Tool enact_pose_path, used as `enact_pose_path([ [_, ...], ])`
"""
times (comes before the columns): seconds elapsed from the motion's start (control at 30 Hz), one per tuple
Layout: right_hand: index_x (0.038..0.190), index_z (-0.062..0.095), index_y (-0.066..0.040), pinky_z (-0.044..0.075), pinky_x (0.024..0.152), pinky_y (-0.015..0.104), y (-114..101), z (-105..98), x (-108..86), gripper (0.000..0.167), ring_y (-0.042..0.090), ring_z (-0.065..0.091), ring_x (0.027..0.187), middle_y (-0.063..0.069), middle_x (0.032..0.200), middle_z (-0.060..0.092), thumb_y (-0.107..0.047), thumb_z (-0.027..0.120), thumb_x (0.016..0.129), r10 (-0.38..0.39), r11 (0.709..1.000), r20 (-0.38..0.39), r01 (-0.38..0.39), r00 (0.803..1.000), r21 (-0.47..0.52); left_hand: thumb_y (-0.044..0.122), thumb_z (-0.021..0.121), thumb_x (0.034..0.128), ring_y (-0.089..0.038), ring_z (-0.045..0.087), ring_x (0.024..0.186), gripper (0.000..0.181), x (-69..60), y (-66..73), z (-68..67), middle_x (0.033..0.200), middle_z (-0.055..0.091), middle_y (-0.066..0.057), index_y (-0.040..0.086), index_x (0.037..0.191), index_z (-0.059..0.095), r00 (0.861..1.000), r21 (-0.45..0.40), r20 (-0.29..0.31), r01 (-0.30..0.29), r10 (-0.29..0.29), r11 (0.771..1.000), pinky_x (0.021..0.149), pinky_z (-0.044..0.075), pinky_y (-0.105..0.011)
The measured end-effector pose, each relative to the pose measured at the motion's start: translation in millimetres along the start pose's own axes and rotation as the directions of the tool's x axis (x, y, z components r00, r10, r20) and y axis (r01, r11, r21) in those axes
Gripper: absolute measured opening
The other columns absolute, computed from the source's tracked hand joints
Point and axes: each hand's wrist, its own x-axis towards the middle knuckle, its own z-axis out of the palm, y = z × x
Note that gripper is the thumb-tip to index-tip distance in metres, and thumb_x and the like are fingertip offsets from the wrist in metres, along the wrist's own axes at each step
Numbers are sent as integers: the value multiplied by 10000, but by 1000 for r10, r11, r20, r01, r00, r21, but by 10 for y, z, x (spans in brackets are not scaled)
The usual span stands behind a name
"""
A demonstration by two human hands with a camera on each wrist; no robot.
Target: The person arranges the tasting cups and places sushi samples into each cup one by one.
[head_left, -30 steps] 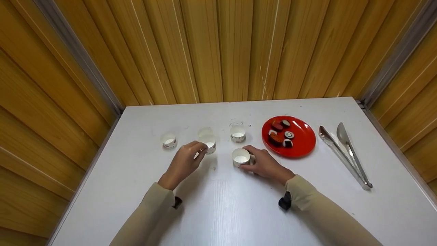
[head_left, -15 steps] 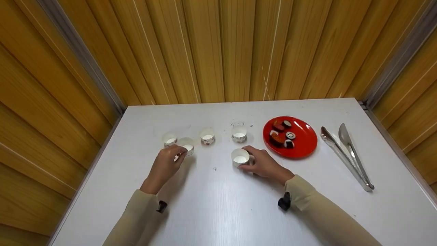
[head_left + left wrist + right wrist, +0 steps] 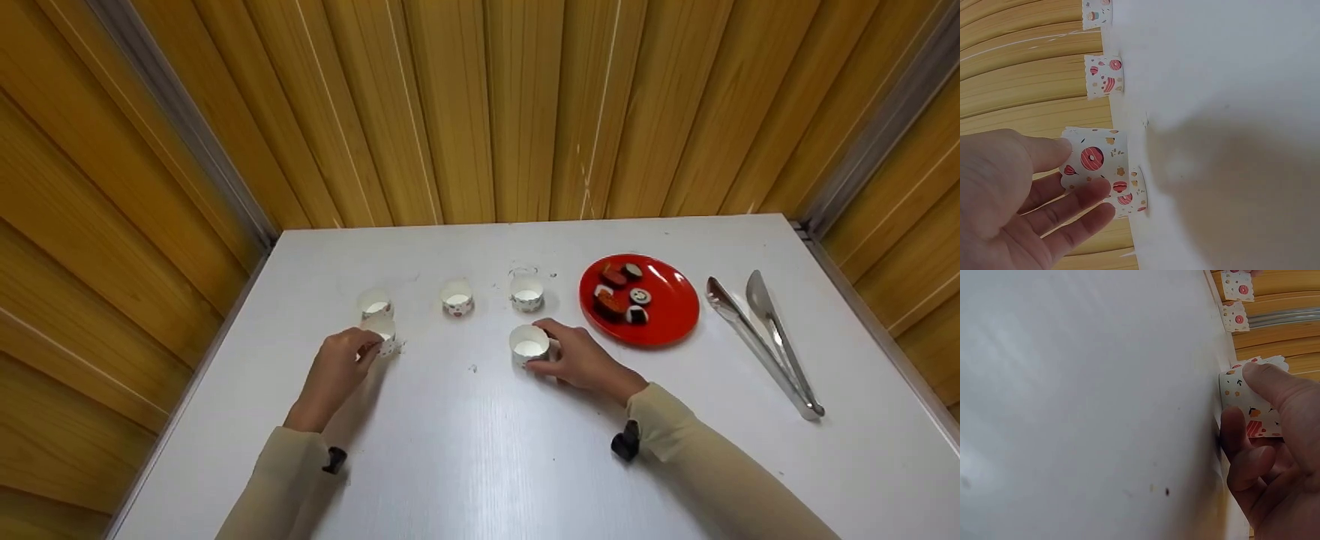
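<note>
White paper formed the near-left cup [image 3: 1095, 160], pinched by the left hand [image 3: 332, 376] just in front of the back-left cup [image 3: 376, 303], its contact with the tabletop [image 3: 480, 457] hard to tell; the right hand [image 3: 581, 358] gripped a second cup [image 3: 529, 342]. Arranging seemed under way, next calling for gentle release.

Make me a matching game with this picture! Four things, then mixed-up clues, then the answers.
1. Round red plate
2. Shiny silver metal tongs
3. Left hand
4. Right hand

A. Pinches a patterned white paper cup far from the plate
B. Arms spread apart like a V
C. Holds another patterned white paper cup near the plate
D. Carries small colourful sushi-like pieces

Pairs: 1-D, 2-B, 3-A, 4-C
</note>
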Motion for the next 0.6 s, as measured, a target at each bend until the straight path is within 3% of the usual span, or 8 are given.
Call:
enact_pose_path([
  [0.4, 1344, 599, -166, 515, 863, 393, -21, -3, -8, 554, 152, 645, 874, 11, 1209, 708, -221, 860, 859, 2, 1000, 12, -2, 1000, 9, -40, 772, 885, -176, 647, 761, 106, -86, -62, -53, 855, 718, -66, 26, 967, 776, 992, 9, 70, 106, -106, 994, 682, 561, -362],
  [0.6, 1353, 588, -169, 534, 781, 366, -23, -8, -8, 554, 121, 637, 692, 25, 1205, 704, -226, 852, 870, 1, 1000, 22, -1, 1000, 9, -42, 774, 881, -180, 641, 757, 105, -124, -99, -31, 858, 718, -76, 24, 963, 771, 990, 12, 83, 118, -118, 993, 681, 557, -368],
])
